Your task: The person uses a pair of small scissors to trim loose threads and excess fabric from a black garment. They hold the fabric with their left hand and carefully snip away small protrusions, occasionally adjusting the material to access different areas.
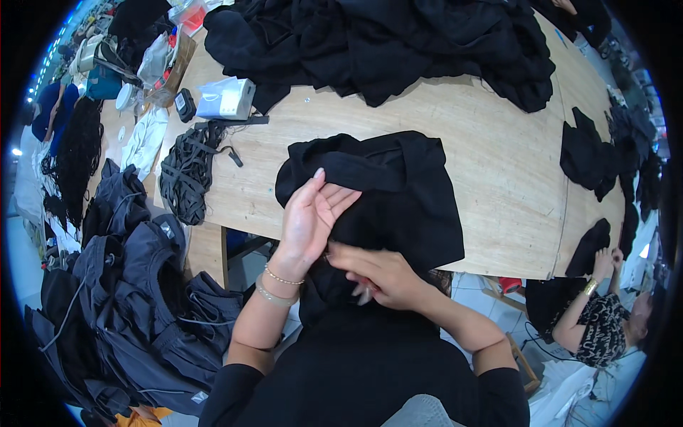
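A black garment (416,206) lies loosely folded at the near edge of the table, its thick band-like edge turned up at the far side. My left hand (316,217) rests against it palm up, thumb raised and fingers stretched out, with nothing in them. Close to its wrist is my right hand (380,274), partly smeared by motion, over the part of the cloth that hangs off the table. Its fingers are curled, and a small shiny piece with a bit of red shows beneath them. What this piece is cannot be made out.
More black garments (370,43) are heaped across the far side of the table (505,192). Left of me are a tangle of dark straps (188,174), a tissue pack (226,98) and a pile of dark grey clothes (142,285). Another person (597,320) works at the right.
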Action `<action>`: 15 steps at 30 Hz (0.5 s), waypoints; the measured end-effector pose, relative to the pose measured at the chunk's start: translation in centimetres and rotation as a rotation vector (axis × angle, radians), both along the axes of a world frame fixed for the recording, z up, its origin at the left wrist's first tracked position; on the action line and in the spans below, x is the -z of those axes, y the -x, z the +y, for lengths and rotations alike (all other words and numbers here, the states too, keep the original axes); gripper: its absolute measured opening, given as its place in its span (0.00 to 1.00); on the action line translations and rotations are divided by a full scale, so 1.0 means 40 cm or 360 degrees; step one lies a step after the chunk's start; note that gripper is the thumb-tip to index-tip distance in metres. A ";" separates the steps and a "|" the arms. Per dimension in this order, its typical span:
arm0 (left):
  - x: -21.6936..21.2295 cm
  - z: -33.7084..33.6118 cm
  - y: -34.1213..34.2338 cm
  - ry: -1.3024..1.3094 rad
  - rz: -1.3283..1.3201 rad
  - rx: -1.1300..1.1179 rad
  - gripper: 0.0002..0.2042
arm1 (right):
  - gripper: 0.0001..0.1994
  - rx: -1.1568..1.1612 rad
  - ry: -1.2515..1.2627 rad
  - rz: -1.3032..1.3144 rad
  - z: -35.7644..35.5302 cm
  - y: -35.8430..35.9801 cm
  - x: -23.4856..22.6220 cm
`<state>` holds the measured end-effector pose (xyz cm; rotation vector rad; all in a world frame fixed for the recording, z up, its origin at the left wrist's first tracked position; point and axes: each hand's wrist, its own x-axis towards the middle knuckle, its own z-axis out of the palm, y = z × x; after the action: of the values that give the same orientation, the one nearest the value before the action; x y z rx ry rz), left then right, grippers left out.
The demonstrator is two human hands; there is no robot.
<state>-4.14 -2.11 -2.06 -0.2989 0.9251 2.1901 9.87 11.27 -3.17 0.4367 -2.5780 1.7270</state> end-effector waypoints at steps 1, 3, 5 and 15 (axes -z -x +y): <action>0.016 -0.031 0.001 0.0073 0.0141 0.0025 0.19 | 0.29 -0.0176 0.0146 -0.0413 0.019 -0.029 -0.001; -0.011 -0.085 0.009 0.0930 0.0549 0.0531 0.22 | 0.22 0.0322 0.0227 -0.0207 0.062 0.002 -0.036; -0.021 -0.147 0.024 0.1787 0.0995 0.0925 0.23 | 0.13 0.0912 -0.0127 -0.0198 0.121 0.050 -0.059; 0.009 -0.043 0.096 0.2838 0.2204 0.0676 0.26 | 0.24 0.1331 -0.1069 -0.0272 0.139 0.231 0.067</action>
<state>-8.00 -3.83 -2.42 0.6960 3.0220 0.3013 0.62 16.81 -5.85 -0.7387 -2.7494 0.6423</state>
